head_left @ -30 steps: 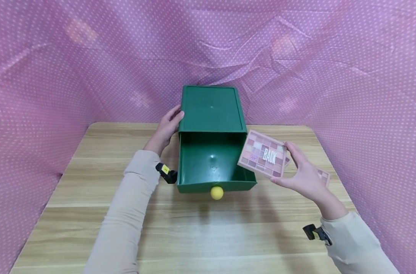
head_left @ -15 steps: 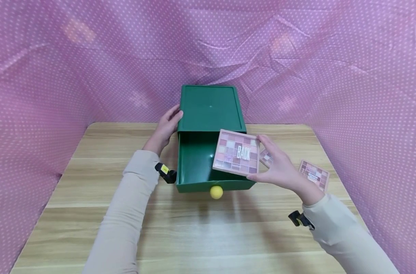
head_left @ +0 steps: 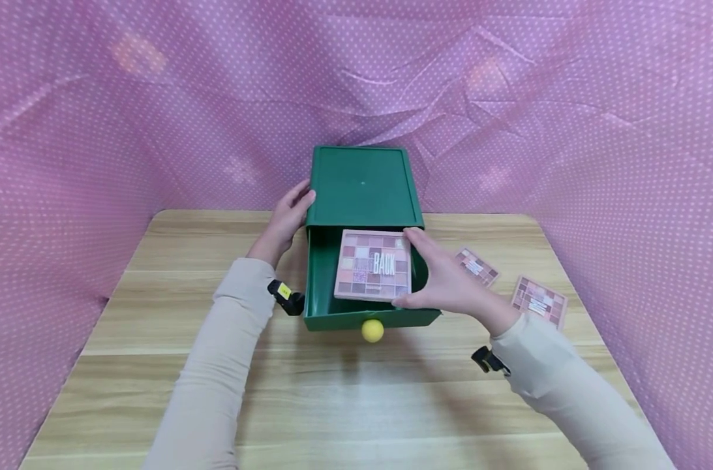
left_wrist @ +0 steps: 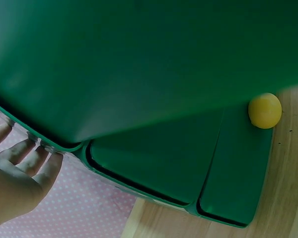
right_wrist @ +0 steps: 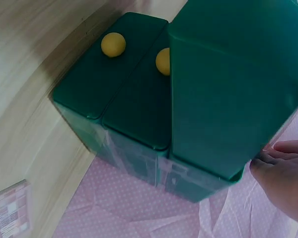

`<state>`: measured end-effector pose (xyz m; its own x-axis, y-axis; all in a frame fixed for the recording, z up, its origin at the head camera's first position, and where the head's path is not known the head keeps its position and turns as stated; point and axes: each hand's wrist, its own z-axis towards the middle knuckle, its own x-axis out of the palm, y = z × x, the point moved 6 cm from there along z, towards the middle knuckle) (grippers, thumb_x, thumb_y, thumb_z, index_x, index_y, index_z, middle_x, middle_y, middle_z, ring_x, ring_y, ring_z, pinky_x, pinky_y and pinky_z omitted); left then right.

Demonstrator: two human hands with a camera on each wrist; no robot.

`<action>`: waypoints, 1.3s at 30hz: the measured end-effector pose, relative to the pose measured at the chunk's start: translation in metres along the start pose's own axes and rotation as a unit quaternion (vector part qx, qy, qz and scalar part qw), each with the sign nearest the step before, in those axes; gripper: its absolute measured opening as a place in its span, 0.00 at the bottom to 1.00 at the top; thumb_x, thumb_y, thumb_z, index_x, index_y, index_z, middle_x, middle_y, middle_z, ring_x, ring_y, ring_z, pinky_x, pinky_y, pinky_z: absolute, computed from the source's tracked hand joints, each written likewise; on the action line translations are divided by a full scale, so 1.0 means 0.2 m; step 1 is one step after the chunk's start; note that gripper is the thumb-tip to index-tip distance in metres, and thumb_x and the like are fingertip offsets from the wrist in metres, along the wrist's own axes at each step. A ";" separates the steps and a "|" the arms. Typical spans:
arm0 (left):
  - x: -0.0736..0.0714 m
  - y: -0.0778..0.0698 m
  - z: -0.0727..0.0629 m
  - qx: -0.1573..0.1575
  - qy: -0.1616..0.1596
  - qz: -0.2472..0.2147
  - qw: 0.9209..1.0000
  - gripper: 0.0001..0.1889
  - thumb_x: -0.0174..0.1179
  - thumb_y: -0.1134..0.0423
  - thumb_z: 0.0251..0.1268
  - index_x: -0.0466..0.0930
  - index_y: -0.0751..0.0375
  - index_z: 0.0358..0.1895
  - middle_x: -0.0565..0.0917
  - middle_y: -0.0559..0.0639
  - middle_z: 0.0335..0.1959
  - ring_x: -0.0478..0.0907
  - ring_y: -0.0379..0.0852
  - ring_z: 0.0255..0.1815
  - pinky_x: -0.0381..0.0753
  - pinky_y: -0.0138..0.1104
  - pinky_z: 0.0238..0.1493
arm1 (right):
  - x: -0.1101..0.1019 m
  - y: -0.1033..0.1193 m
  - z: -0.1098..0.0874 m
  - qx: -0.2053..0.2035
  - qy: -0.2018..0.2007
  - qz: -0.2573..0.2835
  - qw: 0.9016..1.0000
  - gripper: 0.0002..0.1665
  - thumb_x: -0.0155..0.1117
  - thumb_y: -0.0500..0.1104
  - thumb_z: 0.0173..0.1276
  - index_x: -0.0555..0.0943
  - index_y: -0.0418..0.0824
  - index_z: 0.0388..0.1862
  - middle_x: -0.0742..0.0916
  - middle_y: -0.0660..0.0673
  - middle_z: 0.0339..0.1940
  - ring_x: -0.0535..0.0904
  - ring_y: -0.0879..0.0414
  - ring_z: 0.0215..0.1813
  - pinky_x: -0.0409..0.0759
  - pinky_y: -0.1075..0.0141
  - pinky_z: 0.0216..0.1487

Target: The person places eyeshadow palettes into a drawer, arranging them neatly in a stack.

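Note:
A green drawer unit [head_left: 362,186] stands on the table with its top drawer [head_left: 329,322] pulled out. My left hand [head_left: 281,225] rests against the unit's left side; in the left wrist view its fingers [left_wrist: 32,158] lie extended along that wall. With thumb and fingers my right hand [head_left: 450,281] grips the right edge of a pink eyeshadow palette [head_left: 364,264] marked BACK. The palette is over the drawer's opening, face up; whether it touches the bottom cannot be told. In the right wrist view, the drawer hides most of the palette, beside my right hand [right_wrist: 285,176].
Two smaller eyeshadow palettes, one [head_left: 476,266] nearer the unit and one [head_left: 539,301] farther right, lie on the wooden table [head_left: 356,405]. Yellow round knobs [right_wrist: 113,44] stick out from the drawer fronts. Pink dotted cloth [head_left: 356,78] surrounds the table.
My right hand has carried the large palette leftward, from the drawer's right edge to over the drawer, turning it straighter. Both smaller palettes have come into fuller view. My left hand stays put.

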<state>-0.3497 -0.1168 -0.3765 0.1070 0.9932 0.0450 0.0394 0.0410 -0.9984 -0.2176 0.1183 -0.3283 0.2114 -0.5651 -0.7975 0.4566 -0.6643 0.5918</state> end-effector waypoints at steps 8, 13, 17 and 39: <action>-0.01 0.00 0.00 -0.003 -0.006 0.008 1.000 0.27 0.48 0.52 0.63 0.56 0.52 0.64 0.60 0.50 0.61 0.62 0.46 0.56 0.67 0.38 0.51 | 0.08 0.03 0.09 -0.006 0.027 -0.019 0.999 0.64 0.71 0.59 0.37 0.47 0.36 0.67 0.54 0.42 0.67 0.48 0.53 0.65 0.55 0.56 0.60; -0.01 0.01 0.00 -0.001 -0.006 0.010 1.000 0.27 0.47 0.53 0.63 0.56 0.52 0.64 0.60 0.50 0.61 0.63 0.47 0.55 0.68 0.38 0.51 | 0.11 0.05 0.13 -0.014 0.039 -0.041 0.998 0.64 0.70 0.59 0.37 0.48 0.35 0.66 0.55 0.40 0.66 0.49 0.52 0.65 0.56 0.57 0.60; -0.01 0.01 0.00 0.000 -0.007 0.008 1.000 0.26 0.47 0.53 0.63 0.56 0.52 0.64 0.60 0.50 0.61 0.63 0.47 0.54 0.68 0.38 0.50 | 0.14 0.06 0.16 -0.026 0.048 -0.047 0.997 0.64 0.70 0.58 0.37 0.48 0.34 0.66 0.55 0.40 0.66 0.50 0.52 0.65 0.56 0.59 0.60; -0.02 0.01 0.03 -0.003 0.003 0.012 1.000 0.27 0.48 0.51 0.62 0.56 0.49 0.64 0.60 0.48 0.61 0.62 0.45 0.55 0.67 0.38 0.51 | 0.26 0.09 0.21 -0.064 0.092 -0.162 0.980 0.60 0.72 0.56 0.38 0.54 0.27 0.62 0.61 0.33 0.62 0.56 0.45 0.62 0.59 0.60 0.59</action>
<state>-0.3555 -0.1194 -0.3791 0.1135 0.9933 0.0205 0.0435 0.0156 -0.9989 -0.2351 0.0564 -0.3535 0.1844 -0.2296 -0.9557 0.6279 -0.7205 0.2943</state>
